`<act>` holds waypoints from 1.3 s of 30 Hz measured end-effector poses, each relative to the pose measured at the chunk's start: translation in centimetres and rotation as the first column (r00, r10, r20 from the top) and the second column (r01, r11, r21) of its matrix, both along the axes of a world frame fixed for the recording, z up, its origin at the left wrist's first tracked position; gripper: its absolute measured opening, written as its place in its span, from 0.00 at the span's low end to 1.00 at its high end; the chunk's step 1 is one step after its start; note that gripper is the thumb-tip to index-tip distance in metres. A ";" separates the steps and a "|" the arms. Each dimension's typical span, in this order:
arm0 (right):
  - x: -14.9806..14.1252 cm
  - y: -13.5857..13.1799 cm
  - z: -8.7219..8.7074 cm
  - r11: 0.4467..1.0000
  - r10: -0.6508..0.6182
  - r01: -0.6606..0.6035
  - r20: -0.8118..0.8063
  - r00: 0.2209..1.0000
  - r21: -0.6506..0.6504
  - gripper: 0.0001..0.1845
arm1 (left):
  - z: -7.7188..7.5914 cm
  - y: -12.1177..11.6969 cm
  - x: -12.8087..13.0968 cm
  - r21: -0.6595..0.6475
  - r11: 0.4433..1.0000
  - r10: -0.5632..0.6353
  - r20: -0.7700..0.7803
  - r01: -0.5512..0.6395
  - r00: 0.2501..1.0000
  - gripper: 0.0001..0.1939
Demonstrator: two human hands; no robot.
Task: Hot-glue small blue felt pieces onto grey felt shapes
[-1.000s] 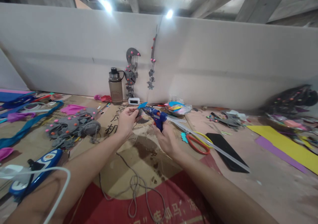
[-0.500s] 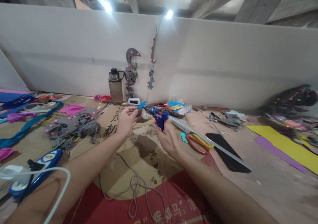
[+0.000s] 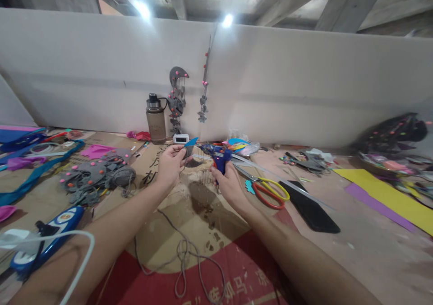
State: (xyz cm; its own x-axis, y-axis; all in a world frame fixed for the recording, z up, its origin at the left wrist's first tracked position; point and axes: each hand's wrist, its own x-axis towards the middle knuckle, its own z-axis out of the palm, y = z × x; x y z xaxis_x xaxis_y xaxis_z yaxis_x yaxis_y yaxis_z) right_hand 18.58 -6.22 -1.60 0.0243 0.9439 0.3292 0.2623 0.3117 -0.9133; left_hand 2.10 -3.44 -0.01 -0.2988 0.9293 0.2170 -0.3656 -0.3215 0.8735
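The left hand point(image 3: 172, 164) is pinching a pointed blue piece point(image 3: 191, 142) left of a blue glue gun point(image 3: 222, 157) the right hand point(image 3: 230, 183) is gripping.

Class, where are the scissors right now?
In the head view, the scissors lie right of the right hand, their red and yellow handles between the small teal cutout and the black phone.

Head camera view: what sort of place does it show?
Probably a craft workspace: the right hand holds a blue glue gun; nearby lie red-and-yellow-handled scissors and grey felt-like pieces with pink balls.
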 end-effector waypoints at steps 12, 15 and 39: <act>2.8 3.7 -2.5 0.972 0.105 -0.025 0.339 0.935 -0.232 0.11 | 2.1 0.3 -1.3 0.128 0.987 0.108 -0.069 -0.099 0.992 0.11; 2.8 3.1 -1.8 0.998 -0.035 0.057 0.455 0.890 -0.035 0.14 | 2.4 0.1 -1.4 0.176 0.978 0.134 -0.133 -0.109 0.982 0.10; -5.5 0.6 2.4 0.925 0.222 -0.161 -0.146 0.964 0.343 0.10 | 3.2 -1.4 0.0 0.062 0.997 -0.028 -0.149 0.038 0.988 0.11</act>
State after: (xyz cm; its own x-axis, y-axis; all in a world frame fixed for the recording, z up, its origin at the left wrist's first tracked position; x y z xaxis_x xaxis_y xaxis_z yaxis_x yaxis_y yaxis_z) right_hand 13.09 -5.59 0.84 -0.0593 0.7776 0.6260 0.0095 0.6275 -0.7786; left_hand 2.14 -4.89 3.17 -0.2284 0.9209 0.3159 -0.2455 -0.3684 0.8967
